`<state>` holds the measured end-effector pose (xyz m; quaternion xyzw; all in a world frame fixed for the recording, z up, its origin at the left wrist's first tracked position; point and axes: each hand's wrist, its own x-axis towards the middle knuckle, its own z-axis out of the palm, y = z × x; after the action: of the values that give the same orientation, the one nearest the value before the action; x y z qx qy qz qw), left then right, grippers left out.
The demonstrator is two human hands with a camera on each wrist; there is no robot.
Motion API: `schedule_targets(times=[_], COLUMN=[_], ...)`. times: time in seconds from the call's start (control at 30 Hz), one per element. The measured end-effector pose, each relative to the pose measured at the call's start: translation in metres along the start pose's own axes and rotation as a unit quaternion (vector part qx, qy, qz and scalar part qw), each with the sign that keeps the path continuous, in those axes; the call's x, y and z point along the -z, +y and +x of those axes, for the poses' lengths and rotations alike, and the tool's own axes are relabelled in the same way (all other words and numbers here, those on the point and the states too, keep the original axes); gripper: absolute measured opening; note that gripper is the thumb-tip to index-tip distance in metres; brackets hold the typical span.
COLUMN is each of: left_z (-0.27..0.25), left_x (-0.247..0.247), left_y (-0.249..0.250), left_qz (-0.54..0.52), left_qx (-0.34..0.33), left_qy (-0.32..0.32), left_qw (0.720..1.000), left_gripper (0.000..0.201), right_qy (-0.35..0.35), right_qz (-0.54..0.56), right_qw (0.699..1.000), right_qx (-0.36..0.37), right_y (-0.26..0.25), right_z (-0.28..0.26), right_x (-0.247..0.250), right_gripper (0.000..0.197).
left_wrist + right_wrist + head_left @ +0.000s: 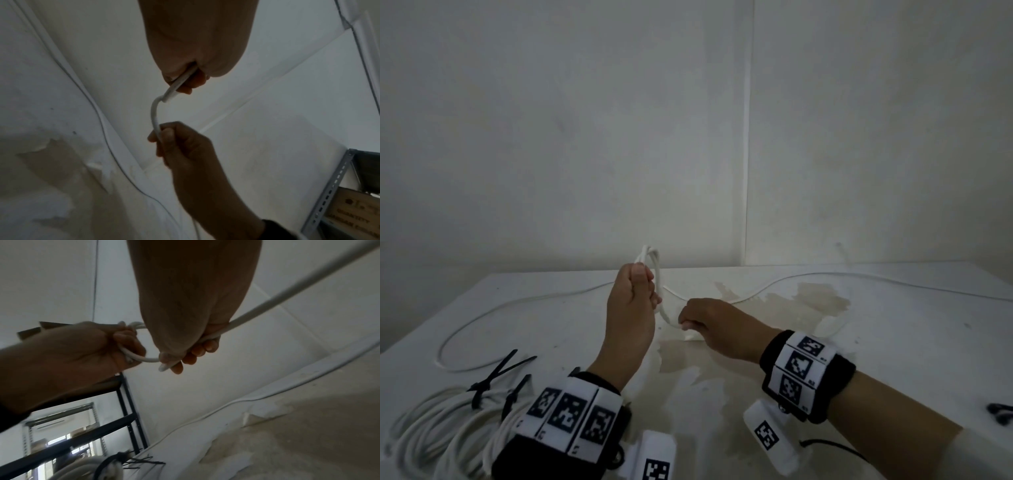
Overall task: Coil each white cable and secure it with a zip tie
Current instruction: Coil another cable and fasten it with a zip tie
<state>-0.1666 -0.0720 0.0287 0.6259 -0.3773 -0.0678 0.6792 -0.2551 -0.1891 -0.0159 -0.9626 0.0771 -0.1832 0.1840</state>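
My left hand (640, 291) is raised above the table and grips a small coil of white cable (654, 270), with loops sticking out above the fist. My right hand (690, 322) sits just to the right and lower, fingers curled round the same cable (154, 113) a short span from the coil. In the right wrist view the cable (144, 359) bridges the two fists, and its free length leaves my right hand toward the upper right. The rest of the cable trails over the table to the left (482, 315) and to the right (825, 274).
A bundle of coiled white cables (441, 431) with black zip ties (506, 370) lies at the table's near left. The white table (893, 342) has worn tan patches. A dark object (996, 413) shows at the right edge. Metal shelving (127, 402) stands beside the table.
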Motion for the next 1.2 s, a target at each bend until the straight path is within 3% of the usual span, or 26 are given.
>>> schedule_targets(times=[0.17, 0.3, 0.47, 0.7, 0.77, 0.87, 0.93, 1.0, 1.2], left_z=[-0.006, -0.008, -0.011, -0.017, -0.019, -0.02, -0.021, -0.025, -0.033], left_x=[0.0, -0.003, -0.004, -0.003, -0.002, 0.002, 0.005, 0.005, 0.0], left_y=[-0.003, -0.003, -0.004, 0.005, 0.01, 0.013, 0.014, 0.016, 0.03], left_qz=[0.043, 0.052, 0.078, 0.072, 0.06, 0.046, 0.04, 0.039, -0.006], left_qx=[-0.03, -0.033, -0.024, 0.049, 0.073, 0.091, 0.111, 0.124, 0.159], left_qy=[-0.011, -0.021, -0.045, -0.174, -0.199, -0.236, -0.252, -0.26, -0.282], left_qw=[0.999, 0.998, 0.996, 0.981, 0.976, 0.966, 0.961, 0.957, 0.946], left_gripper=[0.033, 0.033, 0.033, 0.033, 0.032, 0.034, 0.036, 0.038, 0.044], right_qy=[0.073, 0.135, 0.209, 0.275, 0.284, 0.279, 0.278, 0.266, 0.212], right_qz=[-0.069, -0.143, -0.187, -0.202, -0.203, -0.168, -0.14, -0.115, 0.082], right_qw=[0.99, 0.963, 0.929, 0.892, 0.892, 0.915, 0.928, 0.943, 0.974], right_qx=[0.101, 0.182, 0.24, 0.296, 0.287, 0.237, 0.203, 0.161, -0.002], right_y=[-0.018, -0.026, -0.037, -0.042, -0.04, -0.035, -0.029, -0.028, -0.02], right_z=[-0.006, -0.005, -0.01, -0.016, -0.017, -0.021, -0.024, -0.028, -0.035], right_x=[0.001, 0.0, 0.013, 0.029, 0.035, 0.045, 0.052, 0.056, 0.074], right_gripper=[0.014, 0.005, 0.013, 0.022, 0.025, 0.007, 0.028, 0.034, 0.016])
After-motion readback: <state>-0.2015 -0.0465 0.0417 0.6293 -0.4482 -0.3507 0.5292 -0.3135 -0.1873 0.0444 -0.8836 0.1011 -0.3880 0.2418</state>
